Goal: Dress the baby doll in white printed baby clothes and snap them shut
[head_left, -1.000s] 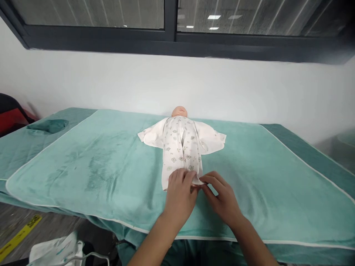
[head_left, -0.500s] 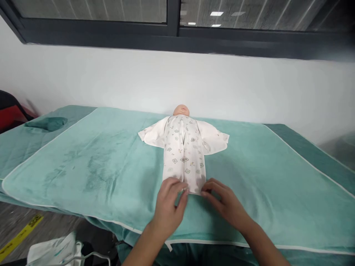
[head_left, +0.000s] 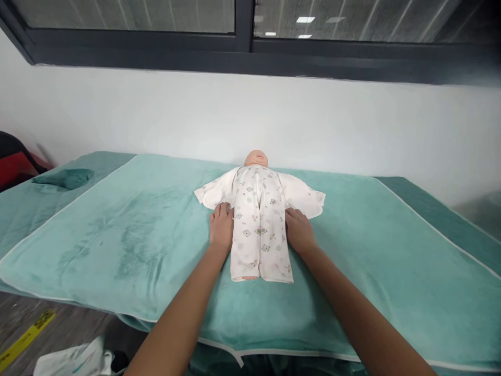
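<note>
A baby doll [head_left: 256,157] lies on its back with its head toward the wall. It wears a white baby gown [head_left: 260,230] with small printed figures, sleeves spread to both sides. My left hand [head_left: 222,227] is at the gown's left edge below the sleeve, fingers curled in against the cloth. Opposite it, my right hand [head_left: 299,230] presses its bent fingers to the right edge. Both thumbs and the fingertips are partly hidden by the cloth and the hands. Below the hands, the hem lies flat, with a bit of skin-coloured doll showing at its left part.
A green plush blanket [head_left: 156,219] with white piping covers the bed. A darker green cloth bundle [head_left: 64,178] lies at the far left, near a red and black object [head_left: 15,162]. White packaging [head_left: 72,360] sits low at the left. Behind the bed stands a white wall [head_left: 250,115].
Both my hands have left the gown's hem and moved up along its sides to about waist height. The lower gown is now uncovered, and its edges are drawn slightly inward at the hands.
</note>
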Demonstrator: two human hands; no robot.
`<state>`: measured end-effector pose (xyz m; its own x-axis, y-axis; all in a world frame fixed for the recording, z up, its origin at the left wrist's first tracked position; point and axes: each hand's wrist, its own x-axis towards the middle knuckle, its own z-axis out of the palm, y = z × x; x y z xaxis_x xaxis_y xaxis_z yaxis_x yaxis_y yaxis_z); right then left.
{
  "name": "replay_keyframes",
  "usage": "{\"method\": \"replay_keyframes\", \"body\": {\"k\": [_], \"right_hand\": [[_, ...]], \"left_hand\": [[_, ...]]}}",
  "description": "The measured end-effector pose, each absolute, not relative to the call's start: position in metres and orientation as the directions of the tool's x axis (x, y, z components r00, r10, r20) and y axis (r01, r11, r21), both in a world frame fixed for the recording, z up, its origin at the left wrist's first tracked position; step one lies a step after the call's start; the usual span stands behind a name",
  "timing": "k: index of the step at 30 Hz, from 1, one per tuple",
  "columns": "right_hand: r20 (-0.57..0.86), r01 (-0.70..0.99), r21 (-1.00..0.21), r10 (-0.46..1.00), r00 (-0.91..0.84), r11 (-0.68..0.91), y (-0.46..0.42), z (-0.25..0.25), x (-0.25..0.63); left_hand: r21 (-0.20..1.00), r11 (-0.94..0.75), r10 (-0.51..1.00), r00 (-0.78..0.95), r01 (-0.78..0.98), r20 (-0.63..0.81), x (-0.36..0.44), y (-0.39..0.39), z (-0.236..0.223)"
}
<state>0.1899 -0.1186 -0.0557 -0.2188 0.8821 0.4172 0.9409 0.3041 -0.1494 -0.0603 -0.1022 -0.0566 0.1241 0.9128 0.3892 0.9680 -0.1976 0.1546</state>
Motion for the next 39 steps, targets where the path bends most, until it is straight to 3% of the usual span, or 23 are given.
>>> {"method": "replay_keyframes", "body": {"k": [10, 16, 25, 33, 39], "right_hand": [[0.422, 0.914, -0.150, 0.861, -0.285, 0.376, -0.138, -0.056, 0.203], [0.442, 0.886, -0.184, 0.841, -0.311, 0.425, -0.149, -0.059, 0.214], [0.554, 0.928, -0.173, 0.812, -0.187, 0.331, -0.159, -0.065, 0.218], [0.521, 0.880, -0.123, 0.784, -0.337, 0.459, -0.151, -0.063, 0.208], [0.431, 0.825, -0.152, 0.788, -0.440, 0.544, -0.135, -0.060, 0.191]], "left_hand": [[0.093, -0.219, 0.897, 0.162, 0.971, 0.410, -0.063, -0.100, -0.056], [0.040, -0.312, 0.860, 0.265, 0.949, 0.437, -0.073, -0.122, -0.057], [0.055, -0.301, 0.836, 0.236, 0.952, 0.495, -0.089, -0.151, -0.061], [0.000, -0.426, 0.817, 0.384, 0.905, 0.429, -0.082, -0.148, -0.057], [0.091, -0.462, 0.812, 0.379, 0.882, 0.443, -0.066, -0.132, -0.058]]}}
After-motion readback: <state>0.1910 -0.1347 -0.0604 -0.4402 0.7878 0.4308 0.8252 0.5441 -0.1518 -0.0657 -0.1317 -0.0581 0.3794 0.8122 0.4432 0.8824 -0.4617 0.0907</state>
